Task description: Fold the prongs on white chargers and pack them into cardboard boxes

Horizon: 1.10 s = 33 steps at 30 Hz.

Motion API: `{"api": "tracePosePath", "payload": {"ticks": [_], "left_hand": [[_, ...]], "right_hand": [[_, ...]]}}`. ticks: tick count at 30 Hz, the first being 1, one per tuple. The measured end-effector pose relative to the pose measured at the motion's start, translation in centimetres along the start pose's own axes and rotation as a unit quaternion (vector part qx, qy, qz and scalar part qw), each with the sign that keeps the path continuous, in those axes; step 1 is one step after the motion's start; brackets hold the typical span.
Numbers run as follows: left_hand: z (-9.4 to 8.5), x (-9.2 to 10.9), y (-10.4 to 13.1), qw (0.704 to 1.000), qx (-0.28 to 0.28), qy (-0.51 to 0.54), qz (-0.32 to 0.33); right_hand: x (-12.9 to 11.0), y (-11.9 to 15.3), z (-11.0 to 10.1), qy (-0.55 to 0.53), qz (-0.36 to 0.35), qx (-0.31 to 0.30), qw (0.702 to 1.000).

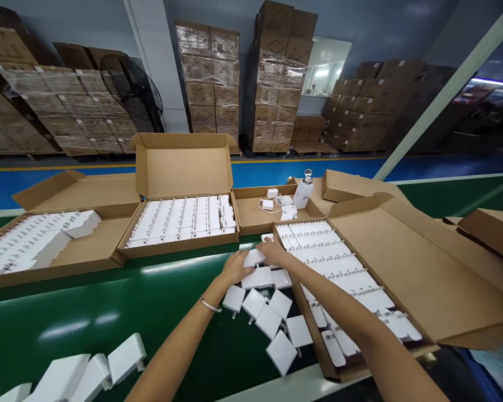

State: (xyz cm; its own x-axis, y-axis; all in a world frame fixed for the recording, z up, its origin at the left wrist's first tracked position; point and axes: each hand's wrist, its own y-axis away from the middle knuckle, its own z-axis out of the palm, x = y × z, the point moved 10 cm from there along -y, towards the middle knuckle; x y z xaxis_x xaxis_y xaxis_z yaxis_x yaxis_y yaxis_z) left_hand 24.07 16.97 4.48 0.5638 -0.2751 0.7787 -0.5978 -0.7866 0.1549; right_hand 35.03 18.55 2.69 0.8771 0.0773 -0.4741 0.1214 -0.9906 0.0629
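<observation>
White square plug-in chargers (269, 321) with metal prongs lie loose on the green work surface in front of me. My left hand (236, 268) grips the left side of one white charger (254, 258), its thumb low against it. From the right, my right hand (272, 252) reaches over the open carton and closes its fingers at the same charger's right end; the fingertips are partly hidden. Just beyond that hand another white charger (267, 238) shows. Under my hands, several more chargers (257, 277) sit in a close row.
At right, an open carton (308, 318) holds rows of chargers. Two more filled cartons (178, 241) (109, 262) stand at left. A shallow box (247, 209) holds cabled adapters and a white pump bottle (303, 194). Loose chargers (126, 357) lie lower left.
</observation>
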Motion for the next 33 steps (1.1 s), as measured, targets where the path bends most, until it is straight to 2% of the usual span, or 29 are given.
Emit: {"api": "tracePosePath", "payload": {"ticks": [2,4,7,9,11,15,19,21,24,27,30,32,33], "left_hand": [[0.1,-0.5,-0.8,0.999,0.012,-0.04,-0.018],[-0.7,-2.0,-1.0,0.995,0.029,-0.088,-0.043],[-3.7,-5.6,0.0,0.98,0.069,-0.158,-0.102],[-6.0,-8.3,1.7,0.964,0.102,-0.197,-0.147],[-7.6,-10.2,3.6,0.951,0.12,-0.23,-0.165],[-8.5,-11.9,5.9,0.95,0.12,-0.239,-0.159],[-8.4,-13.3,5.3,0.958,0.11,-0.131,-0.231],[-7.0,-13.5,4.3,0.962,0.083,-0.051,-0.255],[-4.7,-12.3,3.0,0.967,0.042,0.037,-0.247],[-4.2,-10.7,2.9,0.974,0.01,0.064,-0.217],[-5.6,-8.8,2.9,0.986,-0.003,0.046,-0.159],[-5.6,-6.7,2.0,0.996,-0.032,-0.038,-0.078],[-5.1,-5.5,1.3,0.992,-0.05,-0.109,-0.028]], "right_hand": [[0.5,-0.1,0.6,0.032,-0.016,-0.022,0.999],[0.1,-0.3,1.0,0.045,-0.039,-0.031,0.998],[-1.4,-0.4,1.1,0.026,-0.076,-0.026,0.996],[-2.6,-0.4,1.2,-0.004,-0.091,-0.02,0.996],[-3.9,-0.6,1.5,-0.033,-0.103,-0.023,0.994],[-5.8,-1.8,2.5,-0.056,-0.094,-0.033,0.993],[-5.7,-3.6,3.0,-0.02,-0.013,-0.022,0.999],[-5.5,-4.0,2.9,-0.003,0.013,-0.009,1.0],[-4.6,-3.9,2.3,0.022,0.033,0.004,0.999],[-2.2,-3.5,1.1,0.068,0.065,0.008,0.996],[1.1,-3.1,-0.4,0.13,0.1,0.002,0.986],[2.6,-2.8,-1.0,0.168,0.106,-0.008,0.98],[3.1,-2.8,-1.2,0.182,0.104,-0.014,0.978]]}}
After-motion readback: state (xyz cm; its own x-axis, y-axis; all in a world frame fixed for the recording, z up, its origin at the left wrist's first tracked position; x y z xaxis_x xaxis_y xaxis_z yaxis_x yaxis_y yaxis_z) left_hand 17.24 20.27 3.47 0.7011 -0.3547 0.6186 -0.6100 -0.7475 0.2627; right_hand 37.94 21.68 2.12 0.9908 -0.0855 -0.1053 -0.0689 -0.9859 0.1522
